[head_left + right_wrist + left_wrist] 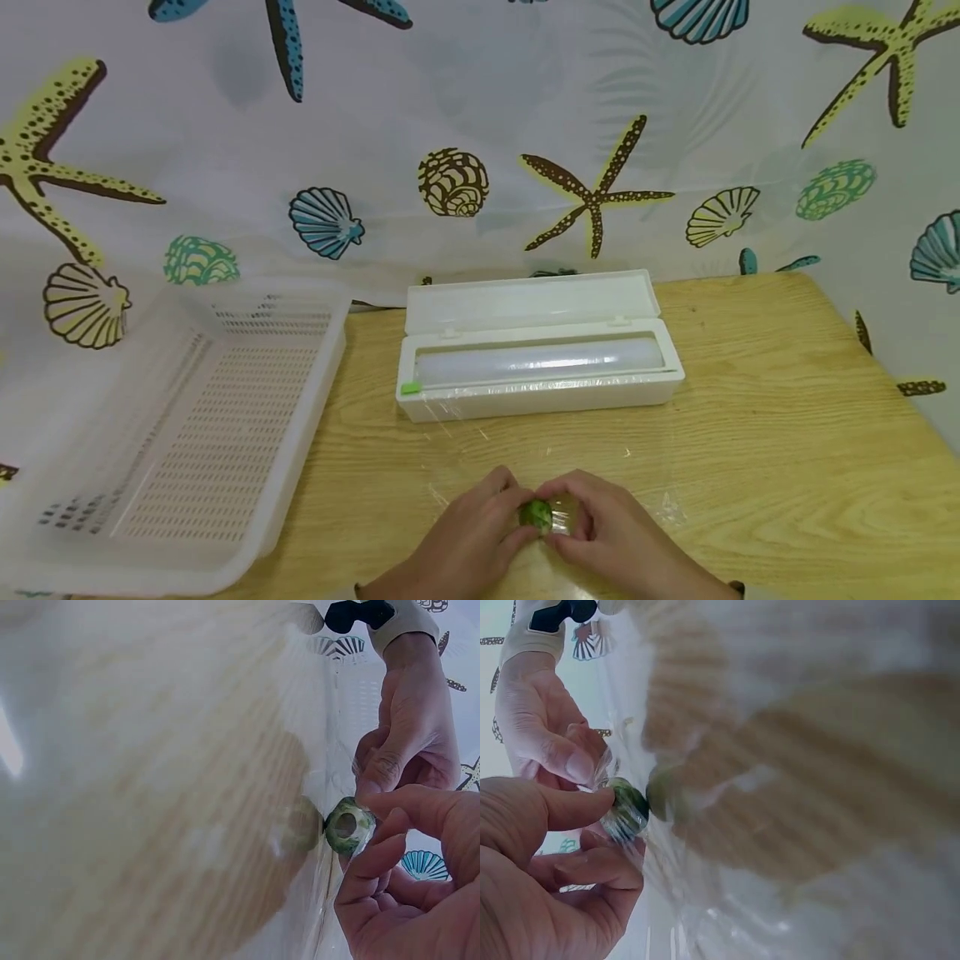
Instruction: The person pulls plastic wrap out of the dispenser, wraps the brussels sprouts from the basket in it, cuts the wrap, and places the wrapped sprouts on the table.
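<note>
Where two hands meet at the near middle of the counter (787, 417), one green piece (535, 517) sits between them on clear film (555, 450); the left hand (467, 535) and the right hand (628, 537) each pinch it with curled thumb and finger, from the left and from the right. Roundish and small, it is mottled dark and light green, with a whitish patch and a round greyish spot on its right side. One sheet of film, creased and glossy, runs to it from one white box (540, 402) at the far middle, whose single lid (532, 305) is raised. That box holds one roll (540, 360) and carries one bright green tab (410, 388) at its left end. One white slotted basket (315, 400) stands at the left. One cloth (480, 100) with shells and starfish hangs along the far side.
</note>
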Demonstrator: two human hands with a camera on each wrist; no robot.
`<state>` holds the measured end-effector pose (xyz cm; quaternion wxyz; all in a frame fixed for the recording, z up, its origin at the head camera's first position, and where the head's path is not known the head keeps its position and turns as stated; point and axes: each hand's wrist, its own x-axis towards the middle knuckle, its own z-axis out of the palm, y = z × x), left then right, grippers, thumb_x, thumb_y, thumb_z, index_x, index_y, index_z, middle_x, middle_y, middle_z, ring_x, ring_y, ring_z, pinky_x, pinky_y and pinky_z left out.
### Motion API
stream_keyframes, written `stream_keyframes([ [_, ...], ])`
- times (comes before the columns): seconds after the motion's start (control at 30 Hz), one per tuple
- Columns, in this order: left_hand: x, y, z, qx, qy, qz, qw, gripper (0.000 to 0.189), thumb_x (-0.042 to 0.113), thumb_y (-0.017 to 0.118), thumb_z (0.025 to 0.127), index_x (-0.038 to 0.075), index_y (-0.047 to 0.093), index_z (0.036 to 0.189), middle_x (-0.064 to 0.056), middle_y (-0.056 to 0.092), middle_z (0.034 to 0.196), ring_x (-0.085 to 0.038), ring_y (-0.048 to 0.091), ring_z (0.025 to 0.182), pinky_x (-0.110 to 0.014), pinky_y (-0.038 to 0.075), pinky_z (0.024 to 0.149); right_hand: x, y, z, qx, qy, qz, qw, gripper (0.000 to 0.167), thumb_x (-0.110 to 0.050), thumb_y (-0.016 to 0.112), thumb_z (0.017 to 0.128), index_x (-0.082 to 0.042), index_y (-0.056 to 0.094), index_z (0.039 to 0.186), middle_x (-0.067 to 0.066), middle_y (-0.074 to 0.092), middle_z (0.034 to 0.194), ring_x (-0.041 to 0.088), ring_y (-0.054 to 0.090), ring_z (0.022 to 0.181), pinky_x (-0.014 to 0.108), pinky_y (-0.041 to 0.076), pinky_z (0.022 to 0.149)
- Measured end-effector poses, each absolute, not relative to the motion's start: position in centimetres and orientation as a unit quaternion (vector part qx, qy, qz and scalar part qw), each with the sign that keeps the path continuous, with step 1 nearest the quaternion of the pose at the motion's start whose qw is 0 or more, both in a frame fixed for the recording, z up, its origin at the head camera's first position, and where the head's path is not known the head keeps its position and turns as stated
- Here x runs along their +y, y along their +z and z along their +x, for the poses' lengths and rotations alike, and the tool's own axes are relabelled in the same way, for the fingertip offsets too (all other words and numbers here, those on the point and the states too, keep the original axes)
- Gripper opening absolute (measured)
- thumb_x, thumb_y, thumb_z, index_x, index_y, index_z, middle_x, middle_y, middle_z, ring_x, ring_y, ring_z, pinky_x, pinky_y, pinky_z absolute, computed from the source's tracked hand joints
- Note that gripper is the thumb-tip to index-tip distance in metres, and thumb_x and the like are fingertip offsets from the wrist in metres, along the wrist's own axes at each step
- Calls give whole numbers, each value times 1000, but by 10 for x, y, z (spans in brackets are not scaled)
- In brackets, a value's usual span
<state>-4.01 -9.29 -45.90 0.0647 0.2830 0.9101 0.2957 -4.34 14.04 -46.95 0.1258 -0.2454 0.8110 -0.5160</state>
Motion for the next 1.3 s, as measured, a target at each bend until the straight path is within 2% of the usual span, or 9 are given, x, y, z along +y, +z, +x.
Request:
stream_keyframes([
  [0.1,-94,-458,-39,914,284,283,67,28,16,80,102,2,75,126,2,56,104,-3,52,80,-22,53,70,138,-471,-45,818,-507,-246,119,40,-9,86,94,-11,70,131,-12,58,86,0,52,66,23,50,58],
  [0.23,-94,-457,-39,913,286,286,43,28,13,79,103,1,70,126,-1,58,107,-6,56,84,-25,56,73,136,-472,-47,825,-496,-252,100,42,-6,86,91,-11,71,129,-12,58,84,-1,52,66,24,50,58],
  [0.4,-94,-456,-40,909,300,288,29,21,10,77,104,1,70,121,0,61,111,-7,58,89,-25,57,76,133,-473,-48,828,-487,-269,68,43,-3,87,89,-10,70,128,-5,64,100,-1,53,70,23,51,59],
  [0.57,-93,-454,-44,912,287,292,27,14,8,72,106,1,73,117,1,58,105,-5,54,84,-22,53,71,128,-473,-52,843,-467,-259,58,46,-3,89,87,-7,68,128,-2,67,110,-2,53,71,23,52,60],
  [0.8,-94,-455,-46,914,285,283,47,15,9,70,108,1,75,119,2,55,103,-3,49,79,-21,49,66,126,-469,-59,856,-448,-251,63,31,-6,88,91,-11,72,116,-5,70,105,-1,54,71,24,52,62],
  [0.87,-95,-454,-47,914,294,277,48,17,8,72,106,1,75,120,1,57,104,-4,49,78,-21,48,65,126,-468,-60,857,-444,-257,56,27,-7,87,93,-11,74,115,-4,73,109,-2,54,70,23,52,61],
  [0.97,-95,-455,-48,911,303,277,28,23,7,79,99,3,74,121,0,62,108,-6,56,83,-23,52,68,127,-465,-62,860,-438,-258,55,24,-13,87,96,-12,77,117,-3,74,110,-2,53,69,23,51,60],
  [1.1,-94,-456,-51,907,305,289,-1,31,4,86,92,4,72,121,-3,68,114,-13,66,97,-28,59,79,130,-464,-66,863,-429,-262,55,22,-15,84,98,-12,78,119,-5,73,107,-2,51,69,23,50,59],
  [1.3,-92,-457,-58,906,314,283,5,26,5,87,94,2,75,117,-2,71,113,-15,68,100,-28,59,83,131,-473,-73,857,-422,-295,20,20,-17,82,99,-10,79,118,-7,71,102,-2,49,70,24,48,59],
])
